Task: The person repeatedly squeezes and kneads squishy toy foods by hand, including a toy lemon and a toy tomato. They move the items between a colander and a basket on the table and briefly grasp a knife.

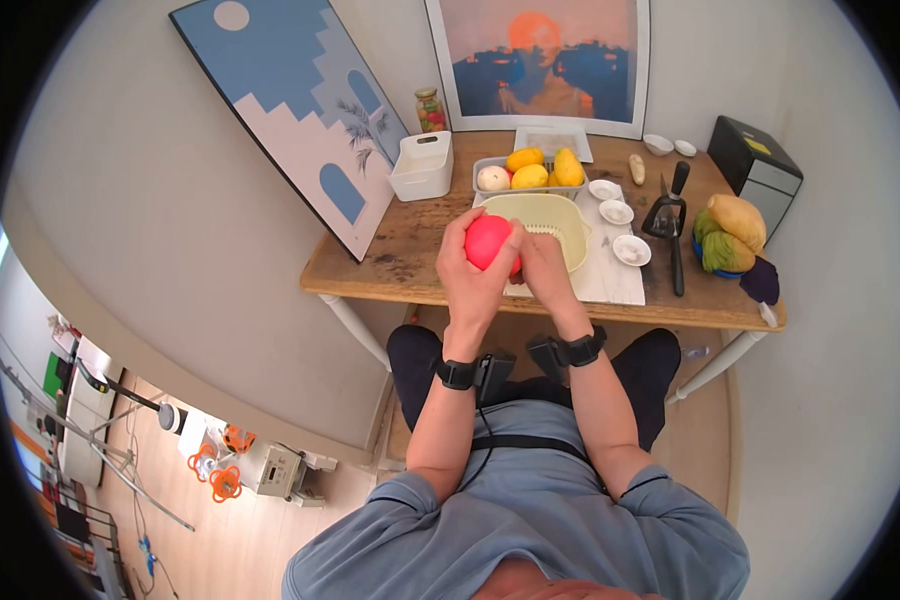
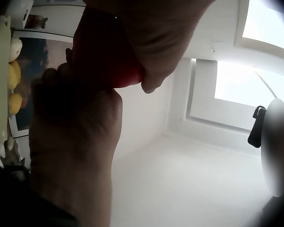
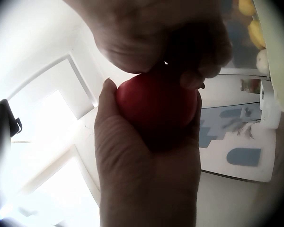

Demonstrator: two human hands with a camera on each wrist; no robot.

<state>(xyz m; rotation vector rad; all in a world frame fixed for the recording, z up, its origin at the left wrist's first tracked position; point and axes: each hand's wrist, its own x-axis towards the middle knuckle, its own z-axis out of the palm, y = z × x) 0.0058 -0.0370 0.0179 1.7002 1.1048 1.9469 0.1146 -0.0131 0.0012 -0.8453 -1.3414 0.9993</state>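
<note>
A smooth red round object (image 1: 487, 241) is held up over the table's front edge, in front of a pale yellow basket (image 1: 573, 225). My left hand (image 1: 470, 280) grips its side, thumb and fingers on opposite sides, as the right wrist view also shows for the left hand (image 3: 149, 165) and the red object (image 3: 156, 101). The right hand (image 1: 548, 268) meets it from the right with curled fingers. Seen close in the right wrist view, the fingertips of that right hand (image 3: 165, 35) touch the object's upper part. Shadow hides the right thumb and the exact contact.
Behind the basket, a grey tray (image 1: 480, 189) bears yellow and white produce. White dishes (image 1: 631, 250), a black-handled tool (image 1: 677, 265) and a bowl of produce (image 1: 735, 235) stand to the right. A white bin (image 1: 422, 170) and leaning picture (image 1: 300, 130) are at the left.
</note>
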